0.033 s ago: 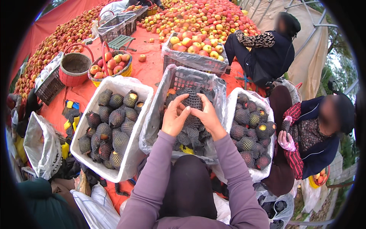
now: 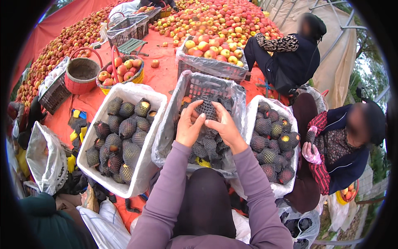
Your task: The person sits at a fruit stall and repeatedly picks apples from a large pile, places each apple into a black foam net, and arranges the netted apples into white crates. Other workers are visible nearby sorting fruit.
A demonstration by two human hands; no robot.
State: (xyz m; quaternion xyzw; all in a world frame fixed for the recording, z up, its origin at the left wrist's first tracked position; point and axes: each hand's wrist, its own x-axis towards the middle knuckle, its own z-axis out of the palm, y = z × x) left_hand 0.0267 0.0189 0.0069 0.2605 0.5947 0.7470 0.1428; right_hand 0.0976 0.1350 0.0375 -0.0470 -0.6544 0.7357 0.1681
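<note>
Cradling a dark foam net sleeve (image 2: 207, 108) between left hand (image 2: 189, 126) and right hand (image 2: 228, 129), just beyond both thumbs on the side away from the body. Lies midway between the two, about equally near to either. Shows a rounded bulge rather than any clear long axis. Gripped, by the look of it lightly, in bent fingers closed onto the mesh from left and right. Looks charcoal grey and finely meshed, stretched round at the top; cannot tell for sure about an apple inside. Held above a plastic crate (image 2: 203, 89) lined with clear film, over a heap of dark netting (image 2: 212, 154) and near a yellow scrap (image 2: 202, 162). Flanked on the left by a white crate (image 2: 134, 182) of netted apples (image 2: 114, 145), on the right by a second white crate (image 2: 286, 191), likewise filled. Faced on the far side by another lined crate (image 2: 213, 69), heaped with bare red-and-yellow apples (image 2: 213, 50) and set on orange-red sheeting (image 2: 159, 76)
</note>
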